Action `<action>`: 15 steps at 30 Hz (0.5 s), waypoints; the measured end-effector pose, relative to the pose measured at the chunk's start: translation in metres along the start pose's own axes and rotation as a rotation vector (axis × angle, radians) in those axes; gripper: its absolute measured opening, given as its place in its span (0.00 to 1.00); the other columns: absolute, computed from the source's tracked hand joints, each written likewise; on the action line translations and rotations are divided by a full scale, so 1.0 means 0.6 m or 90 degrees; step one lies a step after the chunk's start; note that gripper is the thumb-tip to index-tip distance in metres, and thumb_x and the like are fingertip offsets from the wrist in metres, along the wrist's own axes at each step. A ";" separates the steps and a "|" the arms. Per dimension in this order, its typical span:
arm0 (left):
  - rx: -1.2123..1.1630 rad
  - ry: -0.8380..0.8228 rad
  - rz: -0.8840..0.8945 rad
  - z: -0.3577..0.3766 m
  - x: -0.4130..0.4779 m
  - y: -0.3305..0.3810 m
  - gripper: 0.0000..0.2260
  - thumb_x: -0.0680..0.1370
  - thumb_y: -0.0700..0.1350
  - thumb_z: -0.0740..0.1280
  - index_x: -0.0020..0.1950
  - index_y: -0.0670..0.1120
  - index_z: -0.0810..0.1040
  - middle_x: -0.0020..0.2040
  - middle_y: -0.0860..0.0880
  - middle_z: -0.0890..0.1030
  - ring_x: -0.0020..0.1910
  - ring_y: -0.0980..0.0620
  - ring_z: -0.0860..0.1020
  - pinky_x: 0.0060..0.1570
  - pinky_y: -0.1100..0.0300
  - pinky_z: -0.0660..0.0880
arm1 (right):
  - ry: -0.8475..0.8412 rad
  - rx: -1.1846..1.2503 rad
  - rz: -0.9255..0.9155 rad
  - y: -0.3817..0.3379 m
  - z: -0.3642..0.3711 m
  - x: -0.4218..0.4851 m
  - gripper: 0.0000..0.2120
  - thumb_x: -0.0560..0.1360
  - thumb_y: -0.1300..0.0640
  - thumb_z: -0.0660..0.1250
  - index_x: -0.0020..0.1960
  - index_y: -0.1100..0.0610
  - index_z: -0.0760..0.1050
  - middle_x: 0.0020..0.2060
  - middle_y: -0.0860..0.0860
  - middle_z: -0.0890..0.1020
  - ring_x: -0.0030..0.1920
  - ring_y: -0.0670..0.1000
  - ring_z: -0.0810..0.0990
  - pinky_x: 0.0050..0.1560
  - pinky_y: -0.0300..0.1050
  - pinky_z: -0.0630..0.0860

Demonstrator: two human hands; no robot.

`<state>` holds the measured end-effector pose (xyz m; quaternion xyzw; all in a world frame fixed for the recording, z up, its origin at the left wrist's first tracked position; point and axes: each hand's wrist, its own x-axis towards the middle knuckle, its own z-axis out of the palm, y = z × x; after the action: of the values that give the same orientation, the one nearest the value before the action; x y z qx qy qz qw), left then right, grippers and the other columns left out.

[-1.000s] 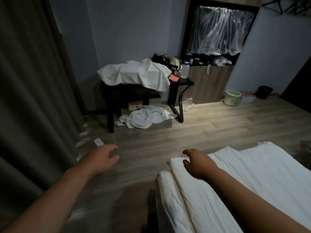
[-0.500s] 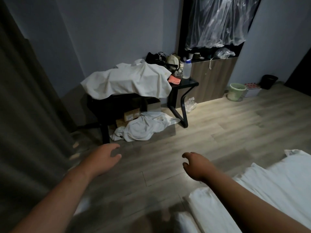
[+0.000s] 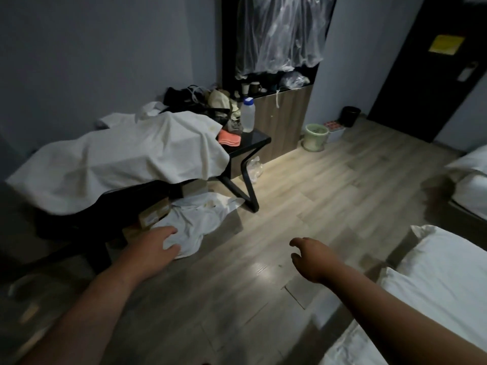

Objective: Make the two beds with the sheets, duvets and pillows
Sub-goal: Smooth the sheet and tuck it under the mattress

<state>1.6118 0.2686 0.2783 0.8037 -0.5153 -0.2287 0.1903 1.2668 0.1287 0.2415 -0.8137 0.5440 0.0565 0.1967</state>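
My left hand (image 3: pixel 155 248) was stretched out, fingers straight and loosely together, over the near edge of the crumpled sheet (image 3: pixel 203 217) on the floor (image 3: pixel 303 206); in the dim light I could not tell whether it touched. My right hand (image 3: pixel 313 259) hung above bare boards, fingers loosely curled, holding nothing. A bigger sheet (image 3: pixel 126 159) lay draped over the table (image 3: pixel 254 142), near a bottle (image 3: pixel 248 114). One bed (image 3: pixel 448 285) was at my right, the other bed (image 3: pixel 471 180) beyond it.

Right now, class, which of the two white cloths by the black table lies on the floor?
The crumpled cloth beneath the table; the bigger sheet is draped over its top.
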 end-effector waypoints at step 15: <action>0.100 -0.229 0.320 0.100 0.470 0.291 0.24 0.75 0.53 0.71 0.70 0.50 0.74 0.67 0.49 0.77 0.64 0.50 0.75 0.63 0.57 0.70 | 0.097 0.178 0.405 0.187 -0.091 0.095 0.23 0.80 0.52 0.61 0.75 0.53 0.67 0.70 0.53 0.74 0.67 0.53 0.75 0.66 0.47 0.72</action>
<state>1.5513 -0.0629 0.2753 0.6103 -0.7390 -0.2724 0.0845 1.1812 0.0214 0.2451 -0.5707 0.7858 -0.0205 0.2375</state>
